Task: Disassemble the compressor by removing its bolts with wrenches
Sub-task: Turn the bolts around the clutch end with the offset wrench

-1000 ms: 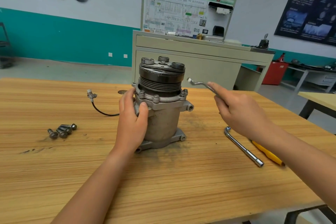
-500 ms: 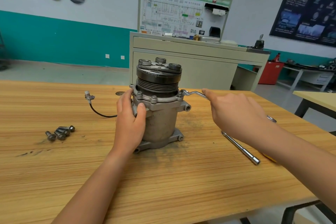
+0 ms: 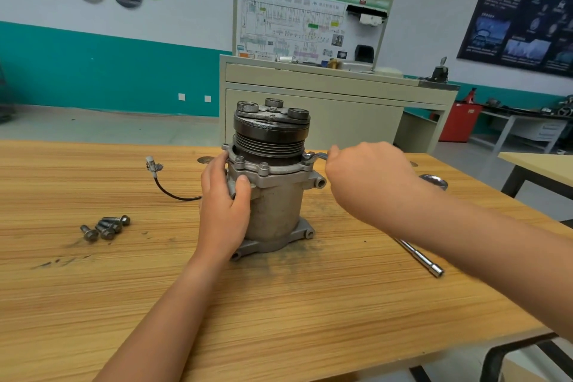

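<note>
Gripping wrench (image 3: 315, 156) against compressor (image 3: 274, 198) flange

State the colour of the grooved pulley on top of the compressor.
Dark grey to black pulley, clearest in the head view.

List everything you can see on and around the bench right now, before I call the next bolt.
compressor: one, grey body with black pulley, upright at table centre
flange bolts: at least three seen, grey, round the compressor's upper flange
loose bolts: about four, dark grey, clustered at table left
ring wrench: one, silver, end on a flange bolt at the compressor's right
socket wrench: one, silver, lying at table right
cable with connector: one, black with pale plug, left of compressor
table: one, light wood
training cabinet: one, beige, behind the table
left hand: grips the compressor's body
right hand: holds the ring wrench
</note>
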The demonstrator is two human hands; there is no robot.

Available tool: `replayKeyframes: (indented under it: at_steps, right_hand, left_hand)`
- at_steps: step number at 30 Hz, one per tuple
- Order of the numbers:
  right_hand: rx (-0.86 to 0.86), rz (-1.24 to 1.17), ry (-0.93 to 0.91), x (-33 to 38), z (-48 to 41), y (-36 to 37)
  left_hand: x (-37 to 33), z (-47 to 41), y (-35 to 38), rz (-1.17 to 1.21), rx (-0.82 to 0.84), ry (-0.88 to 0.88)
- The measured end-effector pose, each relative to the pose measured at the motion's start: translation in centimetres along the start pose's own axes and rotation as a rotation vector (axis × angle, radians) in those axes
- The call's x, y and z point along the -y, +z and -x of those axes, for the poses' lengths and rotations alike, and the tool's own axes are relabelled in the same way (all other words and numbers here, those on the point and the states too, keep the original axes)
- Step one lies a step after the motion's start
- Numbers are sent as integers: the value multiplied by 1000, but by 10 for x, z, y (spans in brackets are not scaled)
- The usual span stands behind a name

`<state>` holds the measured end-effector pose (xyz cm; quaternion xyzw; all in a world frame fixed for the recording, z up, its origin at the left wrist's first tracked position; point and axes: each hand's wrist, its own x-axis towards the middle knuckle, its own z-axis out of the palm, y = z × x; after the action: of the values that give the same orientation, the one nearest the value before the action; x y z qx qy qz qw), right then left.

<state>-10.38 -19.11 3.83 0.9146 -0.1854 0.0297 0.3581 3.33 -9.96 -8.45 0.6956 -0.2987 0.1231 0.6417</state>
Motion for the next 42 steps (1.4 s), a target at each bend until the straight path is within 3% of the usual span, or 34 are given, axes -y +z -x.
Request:
replayKeyframes:
  at_steps: [12, 15, 20, 24, 27, 29, 35, 42]
  right_hand:
    - [-167, 71, -59, -47, -43, 47]
    - [-244, -82, -27, -42, -62, 65]
    - [-593, -443, -65, -14, -86, 84]
    - [-535, -520, 11, -10, -92, 94]
    - [-605, -847, 192, -17, -71, 95]
    - [-605, -944, 195, -20, -51, 93]
    - [-257, -543, 60, -18, -2, 76]
    - [-173, -329, 85, -7, -2, 44]
  left_hand:
    - [0, 0, 0, -3, 10, -12]
    - [1, 0, 0, 0, 0, -2]
    - [3, -1, 2, 20, -13, 11]
    - [3, -1, 2, 26, -13, 10]
    - [3, -1, 1, 30, -9, 11]
    - [3, 0, 1, 31, -8, 12]
    - [2, 0, 1, 29, -12, 9]
    - [2, 0, 1, 26, -21, 14]
